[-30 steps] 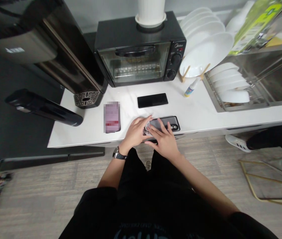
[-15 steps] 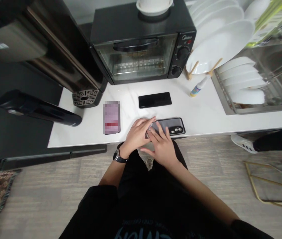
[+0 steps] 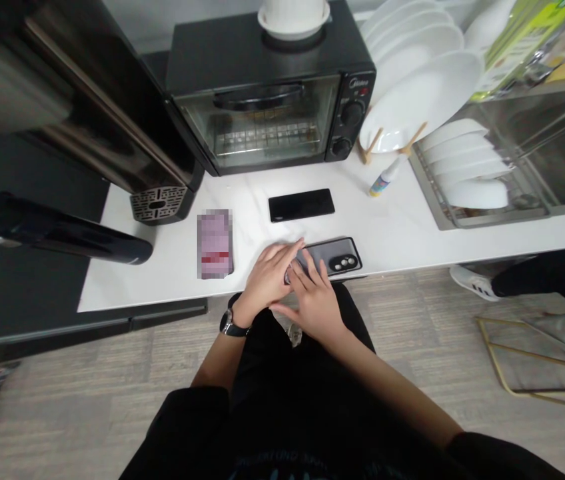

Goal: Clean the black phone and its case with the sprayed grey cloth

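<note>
So, right around the middle of the frame there's a grey-backed smartphone (image 3: pixel 325 253) with a black rim (or maybe just its case, can't tell) lying back-up by the front edge of the white counter (image 3: pixel 392 243). I'd call this one mid-job. The camera end is out in the open, pointing to the right of the frame, but the other end is tucked under both hands, so whatever's going on there doesn't look finished to me.

The left hand (image 3: pixel 268 279) is arched over that covered end, fingers close together. The right hand (image 3: pixel 316 303) comes in from lower right, fingers a bit spread over the grey back, thumb out toward the left hand. Honestly can't tell if either one is pinching something, since the contact spot is hidden.

What's done at that end? No idea, the fingers block it. How much is left? Same answer, though both hands being on it says "not done" to me.

As for the rest, the black smartphone (image 3: pixel 301 205) lies just above in the frame, and the purple-screened phone (image 3: pixel 215 243) is off to the left. Neither one's being touched.
</note>
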{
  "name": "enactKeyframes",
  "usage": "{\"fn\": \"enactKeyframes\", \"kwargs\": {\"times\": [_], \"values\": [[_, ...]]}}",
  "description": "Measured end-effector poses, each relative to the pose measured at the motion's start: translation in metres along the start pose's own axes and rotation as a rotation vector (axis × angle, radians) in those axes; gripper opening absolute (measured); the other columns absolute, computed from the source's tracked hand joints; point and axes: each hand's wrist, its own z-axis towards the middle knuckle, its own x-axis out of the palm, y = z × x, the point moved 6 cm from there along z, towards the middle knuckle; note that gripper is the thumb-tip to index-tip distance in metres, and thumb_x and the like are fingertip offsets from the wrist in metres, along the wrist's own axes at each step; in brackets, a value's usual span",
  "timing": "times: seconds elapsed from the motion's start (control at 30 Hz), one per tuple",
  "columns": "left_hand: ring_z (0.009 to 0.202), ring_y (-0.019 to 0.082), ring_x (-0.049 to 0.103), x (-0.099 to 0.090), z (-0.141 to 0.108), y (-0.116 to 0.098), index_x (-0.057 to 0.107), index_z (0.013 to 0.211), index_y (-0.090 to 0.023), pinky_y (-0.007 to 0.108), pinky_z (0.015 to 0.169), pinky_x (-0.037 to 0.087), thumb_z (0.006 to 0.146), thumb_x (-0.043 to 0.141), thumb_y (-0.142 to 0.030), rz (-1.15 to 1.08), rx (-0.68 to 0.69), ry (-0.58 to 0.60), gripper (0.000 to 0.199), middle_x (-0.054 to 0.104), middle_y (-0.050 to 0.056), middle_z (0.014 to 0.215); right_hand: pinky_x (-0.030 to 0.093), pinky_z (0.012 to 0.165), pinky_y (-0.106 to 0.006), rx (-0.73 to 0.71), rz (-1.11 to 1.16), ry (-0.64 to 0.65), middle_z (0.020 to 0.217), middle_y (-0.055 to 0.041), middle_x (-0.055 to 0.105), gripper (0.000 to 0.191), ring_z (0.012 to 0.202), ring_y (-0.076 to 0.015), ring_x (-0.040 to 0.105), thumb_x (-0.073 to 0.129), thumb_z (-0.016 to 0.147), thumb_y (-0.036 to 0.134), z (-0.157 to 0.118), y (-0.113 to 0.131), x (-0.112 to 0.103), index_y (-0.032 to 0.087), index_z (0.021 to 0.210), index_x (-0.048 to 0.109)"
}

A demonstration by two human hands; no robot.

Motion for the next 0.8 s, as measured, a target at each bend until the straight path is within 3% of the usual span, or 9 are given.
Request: {"fn": "enactKeyframes", "kwargs": {"times": [0.13, 0.23, 0.3, 0.4, 0.5, 0.57, 0.67, 0.73, 0.8], "values": [[0.139, 0.031, 0.051, -0.003, -0.003, -0.002, 0.023, 0.169, -0.027, 0.047, 0.121, 0.039, 0.086, 0.083, -0.031, -0.009, -0.005, -0.022, 0.103, 0.058, 0.008, 0.157, 0.018, 0.128, -0.071, 0.07, -0.108, -0.032, 0.154, -0.0085, 0.06, 0.059, 0.161, -0.0398, 0.024, 0.053, 0.105, 0.057, -0.026, -0.046, -0.028, 0.022, 0.153, 0.055], [0.137, 0.032, 0.051, -0.003, 0.0, -0.004, 0.022, 0.169, -0.028, 0.048, 0.12, 0.039, 0.084, 0.085, -0.042, -0.027, 0.003, -0.028, 0.107, 0.059, 0.008, 0.156, 0.016, 0.125, -0.076, 0.232, -0.214, -0.133, 0.156, -0.0102, 0.058, 0.062, 0.162, -0.0435, 0.018, 0.051, 0.106, 0.057, -0.041, -0.082, -0.051, 0.021, 0.156, 0.052], [0.138, 0.032, 0.051, -0.001, 0.003, -0.004, 0.022, 0.169, -0.028, 0.049, 0.12, 0.039, 0.085, 0.085, -0.041, -0.035, 0.005, -0.024, 0.106, 0.059, 0.008, 0.156, 0.017, 0.125, -0.077, 0.268, -0.216, -0.155, 0.159, -0.0141, 0.055, 0.071, 0.162, -0.0463, 0.015, 0.053, 0.103, 0.062, -0.037, -0.077, -0.046, 0.015, 0.156, 0.051], [0.138, 0.03, 0.051, 0.002, 0.003, -0.002, 0.023, 0.169, -0.027, 0.047, 0.121, 0.039, 0.088, 0.078, -0.024, -0.032, 0.006, -0.019, 0.097, 0.06, 0.007, 0.155, 0.021, 0.127, -0.071, 0.128, -0.104, -0.091, 0.162, -0.0186, 0.049, 0.083, 0.162, -0.0447, 0.019, 0.054, 0.099, 0.07, -0.012, -0.029, -0.016, 0.007, 0.153, 0.052], [0.134, 0.029, 0.052, 0.001, -0.001, 0.001, 0.025, 0.168, -0.027, 0.044, 0.118, 0.042, 0.087, 0.07, -0.011, -0.014, -0.012, -0.038, 0.094, 0.061, 0.007, 0.152, 0.023, 0.129, -0.066, -0.004, -0.002, -0.03, 0.16, -0.0176, 0.052, 0.078, 0.161, -0.0396, 0.025, 0.053, 0.101, 0.067, 0.001, 0.006, 0.002, 0.007, 0.151, 0.055], [0.132, 0.03, 0.053, 0.0, -0.003, 0.001, 0.025, 0.169, -0.026, 0.045, 0.116, 0.044, 0.087, 0.076, -0.019, -0.013, -0.025, -0.047, 0.096, 0.061, 0.007, 0.152, 0.022, 0.128, -0.068, 0.013, -0.02, -0.02, 0.158, -0.013, 0.056, 0.07, 0.161, -0.0393, 0.025, 0.054, 0.102, 0.064, -0.005, -0.004, -0.004, 0.013, 0.151, 0.057], [0.13, 0.031, 0.052, -0.003, -0.003, -0.001, 0.021, 0.169, -0.028, 0.046, 0.116, 0.043, 0.085, 0.084, -0.038, -0.031, -0.036, -0.053, 0.105, 0.061, 0.006, 0.153, 0.019, 0.126, -0.074, 0.144, -0.135, -0.068, 0.159, -0.0086, 0.056, 0.063, 0.162, -0.0412, 0.02, 0.053, 0.105, 0.059, -0.028, -0.05, -0.031, 0.021, 0.155, 0.053], [0.13, 0.031, 0.053, -0.005, 0.0, -0.002, 0.021, 0.169, -0.029, 0.046, 0.116, 0.042, 0.084, 0.085, -0.043, -0.043, -0.032, -0.058, 0.107, 0.061, 0.006, 0.154, 0.017, 0.125, -0.077, 0.247, -0.205, -0.134, 0.16, -0.01, 0.054, 0.066, 0.163, -0.0434, 0.015, 0.052, 0.105, 0.059, -0.039, -0.074, -0.046, 0.02, 0.158, 0.049], [0.131, 0.031, 0.052, -0.005, 0.003, -0.003, 0.021, 0.169, -0.029, 0.046, 0.117, 0.042, 0.085, 0.085, -0.042, -0.056, -0.019, -0.054, 0.107, 0.061, 0.005, 0.153, 0.016, 0.124, -0.078, 0.294, -0.228, -0.171, 0.161, -0.0134, 0.052, 0.072, 0.163, -0.0458, 0.013, 0.052, 0.103, 0.062, -0.036, -0.076, -0.046, 0.016, 0.158, 0.048]]}}
